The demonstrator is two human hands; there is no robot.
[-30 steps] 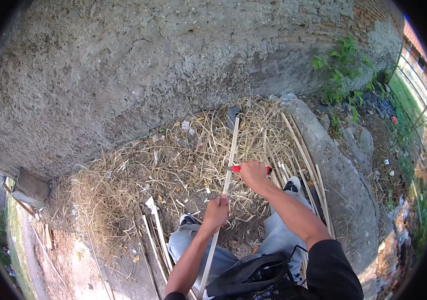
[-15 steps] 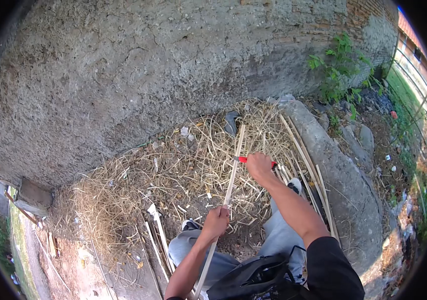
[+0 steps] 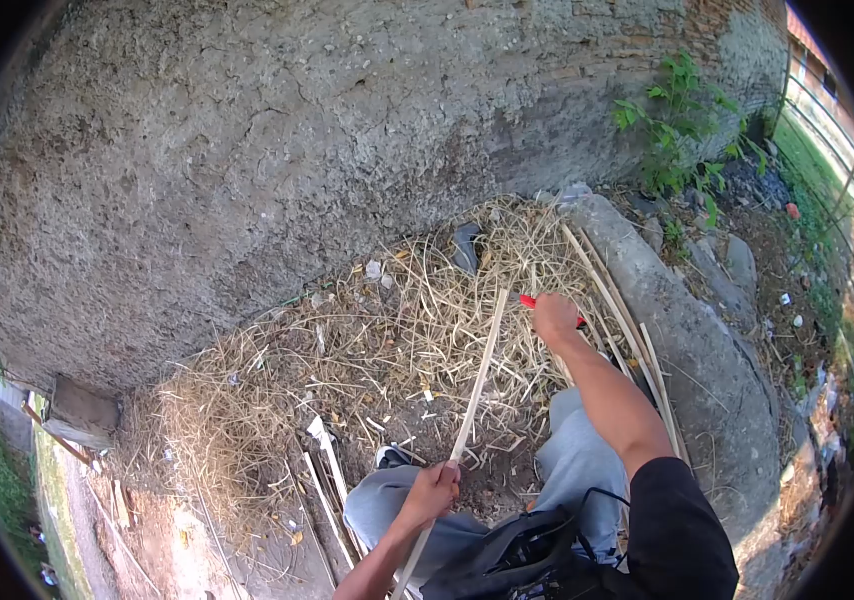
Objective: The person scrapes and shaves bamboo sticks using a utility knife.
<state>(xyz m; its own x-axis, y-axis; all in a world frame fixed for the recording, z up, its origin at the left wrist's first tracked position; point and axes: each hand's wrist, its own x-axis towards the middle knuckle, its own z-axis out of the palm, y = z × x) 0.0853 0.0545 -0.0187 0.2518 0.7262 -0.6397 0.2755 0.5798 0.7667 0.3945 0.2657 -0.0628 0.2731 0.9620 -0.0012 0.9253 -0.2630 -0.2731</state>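
My left hand (image 3: 434, 490) is closed around a long pale bamboo strip (image 3: 477, 395), which slants from my lap up toward the straw. In my right hand (image 3: 557, 318) is a red-handled knife (image 3: 528, 301), its handle wrapped by my fingers. The knife's front end points left, close to the upper tip of the strip; whether they touch is hard to make out. More strips (image 3: 607, 285) lean along the right side, and a few others (image 3: 327, 455) lie by my left leg.
Straw-like shavings (image 3: 237, 420) cover the ground. A rough wall (image 3: 277, 150) rises in front. To the right lies a long stone slab (image 3: 682, 330), with a green plant (image 3: 675, 125) beyond it. A grey object (image 3: 465, 248) rests on the shavings near the wall.
My right hand and the knife have moved right, from against the strip's upper part to beside its tip. The strip's far end has come down and slightly right in view.
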